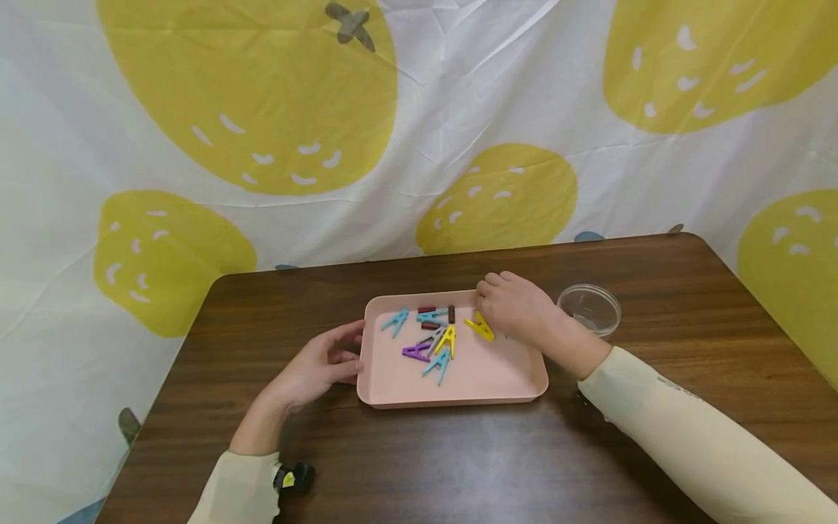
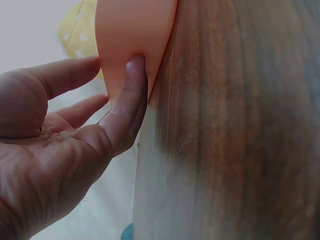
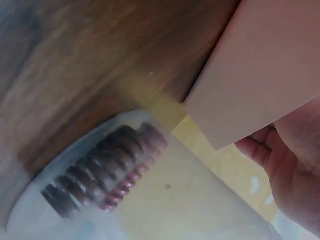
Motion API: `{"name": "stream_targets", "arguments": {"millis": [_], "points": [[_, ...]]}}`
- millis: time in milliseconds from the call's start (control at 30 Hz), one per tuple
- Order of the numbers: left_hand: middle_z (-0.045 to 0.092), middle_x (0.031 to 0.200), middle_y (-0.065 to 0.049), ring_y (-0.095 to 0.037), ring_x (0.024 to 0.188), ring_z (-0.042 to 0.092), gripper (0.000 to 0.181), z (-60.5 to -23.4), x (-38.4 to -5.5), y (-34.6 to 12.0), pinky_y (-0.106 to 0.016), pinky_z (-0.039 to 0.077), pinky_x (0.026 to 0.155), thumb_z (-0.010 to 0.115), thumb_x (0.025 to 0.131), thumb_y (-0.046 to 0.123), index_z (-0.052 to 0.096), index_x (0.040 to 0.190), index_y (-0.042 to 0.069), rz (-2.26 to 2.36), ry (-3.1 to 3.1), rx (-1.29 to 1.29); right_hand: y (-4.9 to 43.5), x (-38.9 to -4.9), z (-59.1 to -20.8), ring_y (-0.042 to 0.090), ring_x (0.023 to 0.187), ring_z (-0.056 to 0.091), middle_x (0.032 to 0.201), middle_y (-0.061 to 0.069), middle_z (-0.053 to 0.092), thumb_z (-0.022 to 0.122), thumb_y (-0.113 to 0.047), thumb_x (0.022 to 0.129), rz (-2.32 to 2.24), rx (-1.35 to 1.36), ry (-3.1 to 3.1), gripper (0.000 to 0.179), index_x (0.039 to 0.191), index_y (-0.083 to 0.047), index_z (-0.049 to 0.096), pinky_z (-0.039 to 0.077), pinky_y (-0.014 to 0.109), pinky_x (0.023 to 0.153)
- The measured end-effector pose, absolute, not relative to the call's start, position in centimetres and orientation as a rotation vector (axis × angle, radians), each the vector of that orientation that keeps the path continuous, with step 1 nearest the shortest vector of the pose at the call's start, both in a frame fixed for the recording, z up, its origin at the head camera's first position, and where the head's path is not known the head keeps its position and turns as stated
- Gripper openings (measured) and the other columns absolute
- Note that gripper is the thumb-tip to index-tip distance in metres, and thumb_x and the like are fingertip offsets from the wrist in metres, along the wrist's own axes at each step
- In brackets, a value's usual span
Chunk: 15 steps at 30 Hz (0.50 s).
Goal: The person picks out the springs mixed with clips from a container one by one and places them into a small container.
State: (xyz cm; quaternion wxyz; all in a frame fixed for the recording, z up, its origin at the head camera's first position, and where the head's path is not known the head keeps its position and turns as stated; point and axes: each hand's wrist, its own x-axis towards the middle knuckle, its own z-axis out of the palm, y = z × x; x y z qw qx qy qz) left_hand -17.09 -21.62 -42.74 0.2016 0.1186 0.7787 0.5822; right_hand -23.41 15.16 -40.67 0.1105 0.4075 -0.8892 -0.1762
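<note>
L hand point(image 1: 313, 371), fingers spread, touches pink tray point(image 1: 393, 382), lower ctr of frame, w/ pegs point(image 1: 447, 340) inside. R hand point(image 1: 513, 306), fingers bent, over tray's upper-R corner; can't tell if pinching anything.

This looks like a table spot screened off by fabric; whether it belongs to a home, an office or a studio cannot be told. White cloth point(image 1: 366, 233) with big yellow fruit prints point(image 1: 262, 80) hangs at the far, left and right sides of a brown wood-grain table point(image 1: 687, 313). Clothes pegs point(image 1: 450, 333) in a pink tray point(image 1: 399, 378) are household goods.
</note>
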Motion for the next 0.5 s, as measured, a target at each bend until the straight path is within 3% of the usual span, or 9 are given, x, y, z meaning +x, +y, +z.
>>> {"name": "stream_targets", "arguments": {"millis": [167,500], "points": [[0.047,0.151,-0.027,-0.036,0.113,0.067,0.070,-42.70,-17.09,-21.67,-0.040,0.063,0.091,0.067,0.100,-0.007,0.036,0.163,0.001,1.616,2.182,0.331,15.13,-23.40,-40.58,0.027,0.103,0.060,0.112,0.006,0.069,0.087,-0.008,0.086,-0.504,1.198,-2.616,0.024,0.109,-0.010,0.080,0.049,0.036,0.081],[0.048,0.150,-0.027,-0.036,0.112,0.067,0.070,-42.65,-17.08,-21.60,-0.040,0.063,0.091,0.066,0.101,-0.007,0.036,0.163,0.000,1.609,2.191,0.335,15.19,-23.34,-40.99,0.026,0.092,0.058,0.106,0.006,0.070,0.078,-0.010,0.096,-0.467,1.197,-2.622,0.003,0.098,-0.012,0.078,0.046,0.035,0.075]]}}
